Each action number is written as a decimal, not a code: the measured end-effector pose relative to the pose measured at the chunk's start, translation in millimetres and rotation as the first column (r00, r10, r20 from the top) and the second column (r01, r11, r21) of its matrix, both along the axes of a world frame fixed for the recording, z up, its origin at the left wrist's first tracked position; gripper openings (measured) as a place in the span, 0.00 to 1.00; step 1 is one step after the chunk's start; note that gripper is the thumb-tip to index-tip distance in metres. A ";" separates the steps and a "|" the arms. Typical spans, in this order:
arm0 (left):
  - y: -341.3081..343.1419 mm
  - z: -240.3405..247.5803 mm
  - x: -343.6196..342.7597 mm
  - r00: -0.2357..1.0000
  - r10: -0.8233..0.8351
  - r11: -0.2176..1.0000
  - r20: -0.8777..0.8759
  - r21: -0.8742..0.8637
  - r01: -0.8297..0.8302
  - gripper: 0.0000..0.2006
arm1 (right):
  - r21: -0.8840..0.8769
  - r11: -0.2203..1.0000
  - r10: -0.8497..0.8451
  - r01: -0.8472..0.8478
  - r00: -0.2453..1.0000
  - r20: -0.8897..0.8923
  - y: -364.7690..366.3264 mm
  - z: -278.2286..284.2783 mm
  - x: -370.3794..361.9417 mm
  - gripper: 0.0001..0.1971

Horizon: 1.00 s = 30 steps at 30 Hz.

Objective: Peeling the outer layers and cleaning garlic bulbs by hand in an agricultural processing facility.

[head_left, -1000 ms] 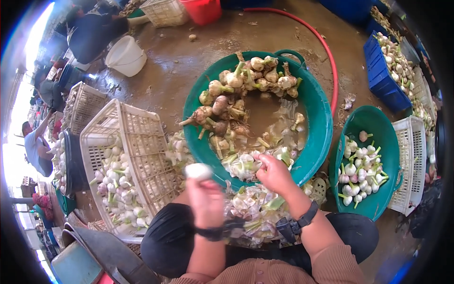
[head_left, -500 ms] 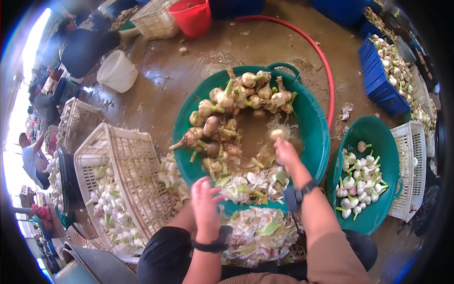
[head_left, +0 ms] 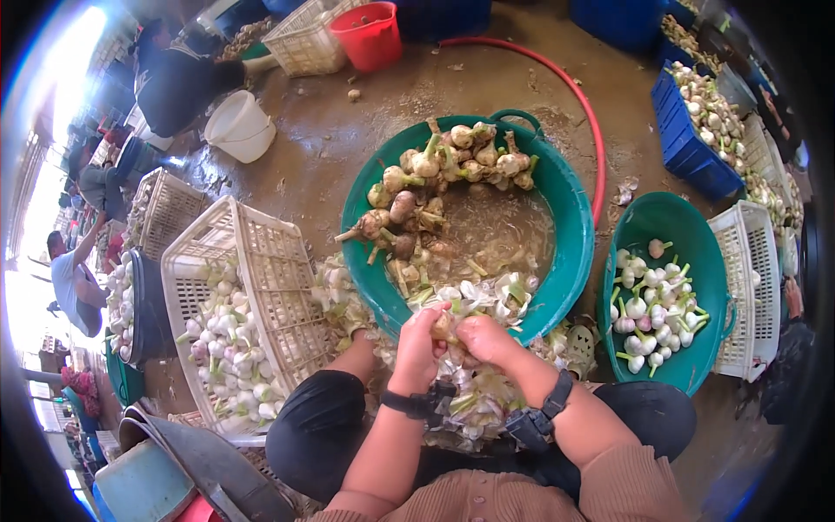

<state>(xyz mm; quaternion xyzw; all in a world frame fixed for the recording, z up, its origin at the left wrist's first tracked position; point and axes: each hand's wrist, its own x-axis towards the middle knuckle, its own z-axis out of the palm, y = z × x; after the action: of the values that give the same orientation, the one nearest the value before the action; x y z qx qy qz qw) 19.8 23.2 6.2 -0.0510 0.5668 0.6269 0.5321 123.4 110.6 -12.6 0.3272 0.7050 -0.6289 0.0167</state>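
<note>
My left hand (head_left: 417, 344) and my right hand (head_left: 484, 337) meet over the near rim of a round green tub (head_left: 572, 270). Between them is a brownish garlic bulb (head_left: 447, 327), mostly covered by the fingers; both hands are closed on it. Unpeeled, muddy garlic bulbs (head_left: 402, 207) with stalks line the far and left sides of the tub, around murky water (head_left: 500, 224). Pale peeled skins (head_left: 491, 297) lie along its near side. Below my hands, between my knees, is a heap of garlic skins (head_left: 470, 404).
To the right stands a green basin (head_left: 715, 287) of clean white garlic, beside a white crate (head_left: 748, 348). A tilted white crate (head_left: 283, 322) with garlic is at left. A red hose (head_left: 584, 104) curves behind the tub. A white bucket (head_left: 242, 130), red bucket (head_left: 369, 39) and blue crate (head_left: 687, 143) stand farther off.
My right hand has come back from the water with the garlic bulb to the tub's near rim. My left hand, spread before, has moved right and closed on the bulb too.
</note>
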 end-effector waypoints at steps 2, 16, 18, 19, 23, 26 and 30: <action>-0.9 7.2 0.7 0.998 -0.022 0.995 -0.054 0.092 0.027 0.15 | -0.281 0.943 -0.175 0.176 0.984 0.029 -6.2 15.0 7.3 0.12; -25.6 24.7 12.4 0.090 -0.243 0.876 -0.966 -0.178 0.448 0.18 | -0.612 0.708 -0.429 0.352 0.903 0.023 3.6 28.2 24.2 0.08; -24.4 21.2 16.1 -0.084 -0.147 0.890 -0.986 -0.169 0.424 0.12 | -0.705 0.633 -0.471 0.322 0.882 -0.021 4.4 25.8 28.7 0.08; -22.9 17.5 20.2 -0.081 -0.146 0.890 -0.986 -0.167 0.425 0.12 | -0.787 0.551 -0.514 0.277 0.855 -0.059 4.2 24.8 30.7 0.08; -30.1 0.1 10.2 0.948 0.256 0.946 -0.189 0.250 -0.205 0.08 | -0.608 0.771 -0.449 0.190 0.839 -0.307 -19.8 37.0 31.5 0.08; -44.1 -26.3 -12.8 0.836 0.401 0.830 0.375 0.237 -0.504 0.08 | 0.551 0.834 0.245 0.010 0.889 -0.387 -14.7 28.0 55.3 0.16; -28.5 7.6 0.1 0.864 0.431 0.900 -0.261 0.190 -0.392 0.06 | 0.836 0.528 -0.056 0.149 0.988 -0.141 3.0 20.3 47.2 0.10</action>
<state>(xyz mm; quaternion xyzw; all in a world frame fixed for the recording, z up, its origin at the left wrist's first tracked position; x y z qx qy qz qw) 19.9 -5.3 13.8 -0.0412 0.5739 0.7622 0.2967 170.6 113.5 7.7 0.3049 0.9001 -0.2259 -0.2142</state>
